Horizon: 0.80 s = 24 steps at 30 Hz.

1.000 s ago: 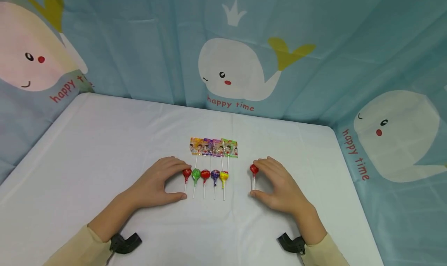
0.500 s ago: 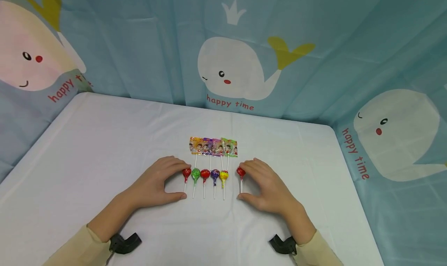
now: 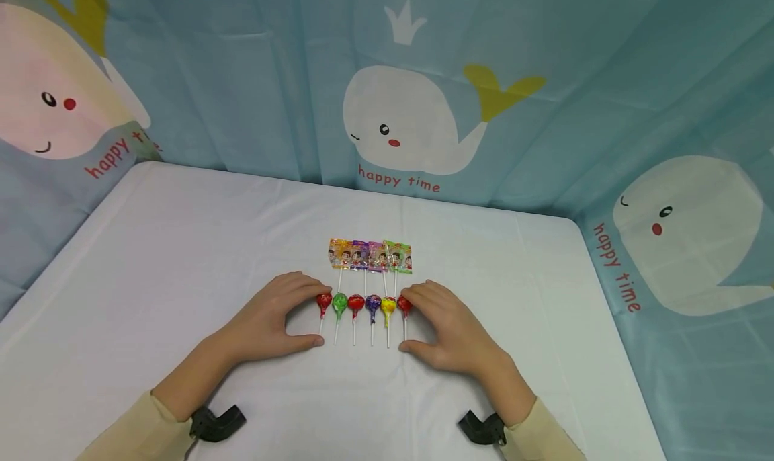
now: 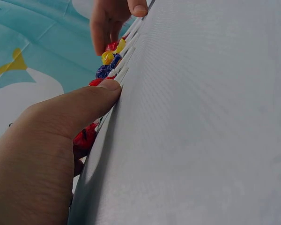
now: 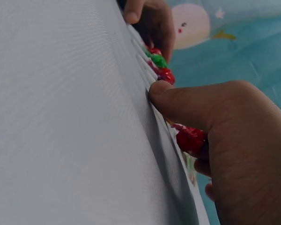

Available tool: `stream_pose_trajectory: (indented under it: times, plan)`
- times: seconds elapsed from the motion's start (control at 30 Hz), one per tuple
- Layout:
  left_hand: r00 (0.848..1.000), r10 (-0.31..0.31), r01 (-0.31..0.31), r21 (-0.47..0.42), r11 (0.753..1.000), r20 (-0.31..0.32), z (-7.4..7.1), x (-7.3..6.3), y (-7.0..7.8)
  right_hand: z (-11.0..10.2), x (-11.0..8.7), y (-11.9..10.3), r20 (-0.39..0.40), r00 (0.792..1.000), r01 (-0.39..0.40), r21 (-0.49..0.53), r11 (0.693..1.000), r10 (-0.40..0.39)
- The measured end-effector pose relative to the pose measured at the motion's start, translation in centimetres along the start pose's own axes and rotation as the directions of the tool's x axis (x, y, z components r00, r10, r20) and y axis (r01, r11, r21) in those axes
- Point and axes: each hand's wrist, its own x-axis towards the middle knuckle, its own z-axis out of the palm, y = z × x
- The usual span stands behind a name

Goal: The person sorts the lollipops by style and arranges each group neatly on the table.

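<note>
A row of ball-shaped lollipops lies on the white table (image 3: 199, 266), sticks pointing toward the person. From left come a red lollipop (image 3: 324, 300), a green one (image 3: 340, 303), a second red one (image 3: 355, 304), a purple one (image 3: 372, 304), a yellow one (image 3: 388, 305) and a last red lollipop (image 3: 404, 306). My left hand (image 3: 275, 321) holds the leftmost red lollipop, fingers at its head and thumb by the stick end. The right hand (image 3: 446, 328) holds the rightmost red lollipop the same way, close beside the yellow one.
Behind the row lie several flat lollipops in printed wrappers (image 3: 370, 255), their sticks reaching down toward the ball-shaped heads. A blue curtain (image 3: 278, 98) with whale prints stands around the table's back and sides. Black straps (image 3: 218, 423) sit at both wrists.
The right hand has slid left with its red lollipop, from well apart to beside the yellow one. My left hand and the other lollipops have stayed in place.
</note>
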Motion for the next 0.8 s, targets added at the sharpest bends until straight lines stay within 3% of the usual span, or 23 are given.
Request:
stream_pose_trajectory:
  times: [0.8]
  plan:
    - [0.999,-0.034,0.034,-0.002,0.999,0.013,-0.28,-0.30,0.42,0.21,-0.09,-0.13,0.017,1.000,-0.011,0.022,1.000,0.010]
